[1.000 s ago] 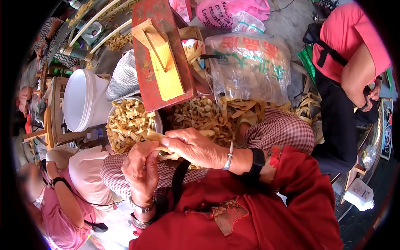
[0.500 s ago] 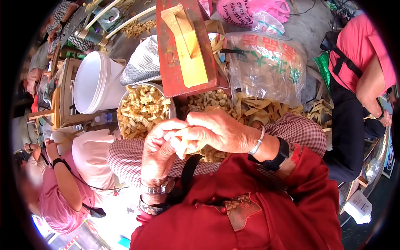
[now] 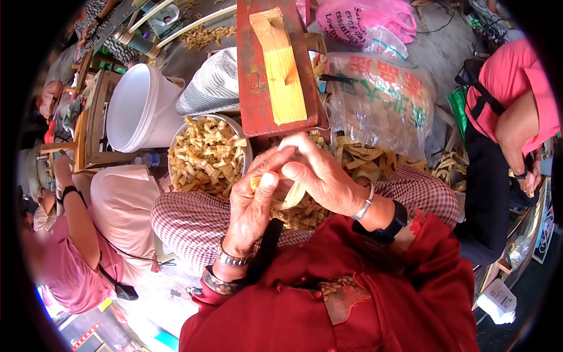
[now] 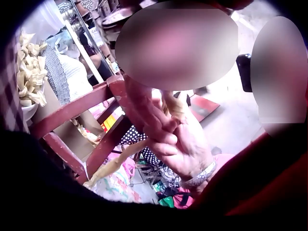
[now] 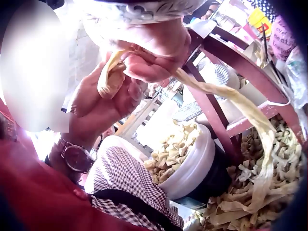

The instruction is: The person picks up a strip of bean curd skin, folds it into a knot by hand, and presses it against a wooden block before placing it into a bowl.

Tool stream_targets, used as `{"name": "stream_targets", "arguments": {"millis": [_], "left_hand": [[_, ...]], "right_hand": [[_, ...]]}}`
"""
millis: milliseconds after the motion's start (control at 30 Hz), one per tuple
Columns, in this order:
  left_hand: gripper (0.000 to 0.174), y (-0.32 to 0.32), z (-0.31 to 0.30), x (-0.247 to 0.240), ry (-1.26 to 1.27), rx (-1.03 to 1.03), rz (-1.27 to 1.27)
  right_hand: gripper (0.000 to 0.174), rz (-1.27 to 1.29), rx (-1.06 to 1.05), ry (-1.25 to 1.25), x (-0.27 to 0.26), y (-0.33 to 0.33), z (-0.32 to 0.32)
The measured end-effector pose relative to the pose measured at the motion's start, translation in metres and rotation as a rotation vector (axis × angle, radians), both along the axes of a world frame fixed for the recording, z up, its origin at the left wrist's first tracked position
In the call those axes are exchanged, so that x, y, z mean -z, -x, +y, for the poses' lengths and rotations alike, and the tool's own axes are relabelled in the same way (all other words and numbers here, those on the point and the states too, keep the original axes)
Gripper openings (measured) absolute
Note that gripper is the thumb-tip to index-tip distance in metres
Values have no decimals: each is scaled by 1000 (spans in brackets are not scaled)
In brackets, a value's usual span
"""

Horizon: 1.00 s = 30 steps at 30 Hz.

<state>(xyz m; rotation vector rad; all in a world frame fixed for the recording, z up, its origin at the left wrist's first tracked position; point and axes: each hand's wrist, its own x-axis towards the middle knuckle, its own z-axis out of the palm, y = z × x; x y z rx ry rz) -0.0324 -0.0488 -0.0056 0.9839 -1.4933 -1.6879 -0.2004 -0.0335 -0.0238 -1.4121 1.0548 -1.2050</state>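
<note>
A pale yellow strip [image 3: 295, 195] lies between the two hands in the head view. My left hand [image 3: 251, 205] pinches its folded part between thumb and fingers. Facing it, my right hand [image 3: 328, 179] has its fingers curled round the strip. In the right wrist view the strip [image 5: 240, 103] trails from the right hand [image 5: 154, 53] down toward a heap, and a looped end [image 5: 111, 82] sits at the left hand [image 5: 98, 103]. The left wrist view shows the strip [image 4: 115, 163] hanging below the right hand [image 4: 185, 144].
A bowl [image 3: 248, 154] of folded yellow pieces stands beyond the left knee. Past the hands is a red bench [image 3: 252, 88] carrying a wooden block tool [image 3: 284, 76]. A white bucket [image 3: 132, 108], a clear plastic bag [image 3: 381, 105] and seated people are around.
The head view has shifted, so the surroundings sit further right. The hands have turned about the strip, and a folded length now shows between them.
</note>
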Motion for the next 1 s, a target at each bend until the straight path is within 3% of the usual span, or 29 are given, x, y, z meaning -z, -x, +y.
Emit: {"name": "stream_targets", "arguments": {"millis": [33, 133, 200, 233, 267, 367, 433, 533, 567, 667, 833, 900, 1000], "left_hand": [[43, -4, 2, -1, -186, 9, 62], [52, -1, 6, -1, -424, 44, 238], [56, 0, -1, -9, -518, 96, 387], [55, 0, -2, -4, -508, 104, 470], [51, -3, -3, -8, -529, 78, 498], [43, -22, -11, -5, -600, -61, 708], [41, -30, -13, -9, -554, -124, 651], [43, -37, -15, -7, -451, -166, 555], [44, -37, -16, -7, -418, -173, 522], [46, -26, -8, -3, -308, -203, 189], [24, -23, -4, 10, -360, -154, -77], [18, -22, -4, 11, -332, -143, -108], [9, -26, -6, 6, -341, -249, 80]], "right_hand": [[37, -22, -2, -56, -5, 2, 1], [47, -62, -71, -95, 3, 5, 1], [48, 62, -56, -100, 8, 11, 4], [48, 4, 68, -4, 19, 9, 1], [47, 48, 17, -107, 10, 26, 0], [43, 63, 141, -91, 12, 40, -2], [38, 150, 119, -162, 8, 48, -4], [35, 200, -195, -418, -1, 38, -3], [33, 113, -280, -409, 2, 30, -3], [27, 58, -331, -555, 5, 18, -2], [23, 68, -303, -439, 7, 10, -2], [24, 213, -322, -327, -4, 10, -3], [24, 312, -321, -142, -4, 14, -3]]}}
